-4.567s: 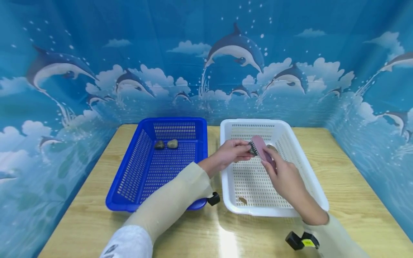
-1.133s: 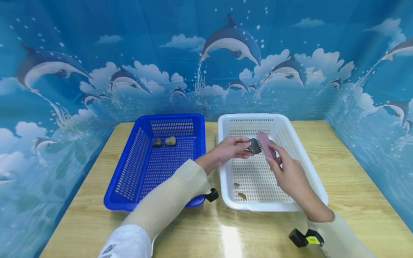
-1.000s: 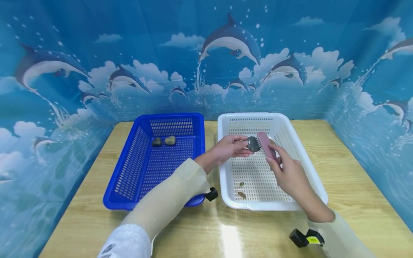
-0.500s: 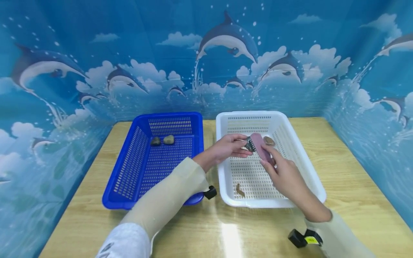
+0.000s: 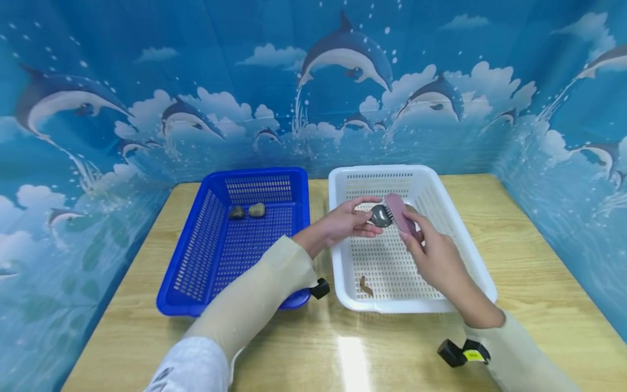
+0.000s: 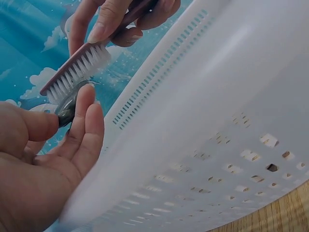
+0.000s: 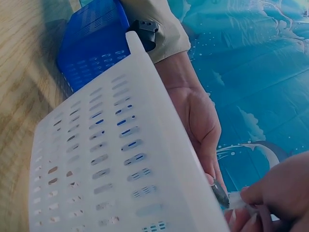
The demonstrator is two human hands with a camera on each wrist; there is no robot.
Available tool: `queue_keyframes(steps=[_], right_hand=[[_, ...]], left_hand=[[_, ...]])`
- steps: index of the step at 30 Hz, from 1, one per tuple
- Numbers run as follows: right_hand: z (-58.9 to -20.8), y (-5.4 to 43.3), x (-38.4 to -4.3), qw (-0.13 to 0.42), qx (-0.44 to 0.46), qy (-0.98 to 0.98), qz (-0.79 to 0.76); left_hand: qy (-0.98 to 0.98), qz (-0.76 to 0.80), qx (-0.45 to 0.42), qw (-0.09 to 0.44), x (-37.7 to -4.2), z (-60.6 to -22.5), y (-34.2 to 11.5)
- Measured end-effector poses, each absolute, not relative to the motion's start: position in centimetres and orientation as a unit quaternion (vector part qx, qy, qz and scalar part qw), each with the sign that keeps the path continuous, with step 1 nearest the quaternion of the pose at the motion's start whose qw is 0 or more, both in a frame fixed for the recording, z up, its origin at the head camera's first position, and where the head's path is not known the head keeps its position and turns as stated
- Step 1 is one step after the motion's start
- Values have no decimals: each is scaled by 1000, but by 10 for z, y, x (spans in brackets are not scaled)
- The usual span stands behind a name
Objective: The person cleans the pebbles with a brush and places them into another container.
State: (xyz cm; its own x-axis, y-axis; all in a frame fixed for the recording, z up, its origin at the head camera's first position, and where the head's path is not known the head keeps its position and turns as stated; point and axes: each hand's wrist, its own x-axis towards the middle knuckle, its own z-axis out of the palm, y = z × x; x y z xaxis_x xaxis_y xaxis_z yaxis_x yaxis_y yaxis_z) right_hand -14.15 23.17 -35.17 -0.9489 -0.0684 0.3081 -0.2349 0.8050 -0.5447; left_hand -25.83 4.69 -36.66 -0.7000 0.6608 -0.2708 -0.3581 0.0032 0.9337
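Over the white basket (image 5: 392,306), my left hand (image 5: 345,223) pinches a shiny dark grey stone (image 5: 380,216) between thumb and fingers. My right hand (image 5: 436,258) grips a pink brush (image 5: 400,213) by its handle, to the right of the stone. In the left wrist view the white bristles (image 6: 77,72) face the stone (image 6: 69,107) and lie against or very near its upper side. The right wrist view shows the stone (image 7: 220,194) past the basket wall, with the brush mostly hidden by the right hand (image 7: 285,188).
To the left stands a blue basket (image 5: 168,296) holding a dark stone (image 5: 237,212) and a lighter tan stone (image 5: 257,209). A thin brown scrap (image 5: 365,286) lies at the white basket's near left. Behind the wooden table (image 5: 289,354) hangs a dolphin-print curtain (image 5: 235,65).
The brush has moved back and forth over the stone, now a little to the right of half a second ago. The stone's face shows more. A brown stone in the white basket has gone from sight.
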Motion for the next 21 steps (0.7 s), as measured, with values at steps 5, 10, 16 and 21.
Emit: queue_keyframes(steps=[5,10,16,21], right_hand=[[-349,233,-139,118,75,-937,320],[-352,232,-136,115,96,-935,322],[-352,229,-134,120,119,-936,310],[-349,230,-134,120,103,-934,322]], left_hand=[[607,696,120,365,-259,-367,47],[602,702,118,362,-259,-367,47],[601,700,128,365,-259,-366,46],[579,700,155,387,-260,-369,43]])
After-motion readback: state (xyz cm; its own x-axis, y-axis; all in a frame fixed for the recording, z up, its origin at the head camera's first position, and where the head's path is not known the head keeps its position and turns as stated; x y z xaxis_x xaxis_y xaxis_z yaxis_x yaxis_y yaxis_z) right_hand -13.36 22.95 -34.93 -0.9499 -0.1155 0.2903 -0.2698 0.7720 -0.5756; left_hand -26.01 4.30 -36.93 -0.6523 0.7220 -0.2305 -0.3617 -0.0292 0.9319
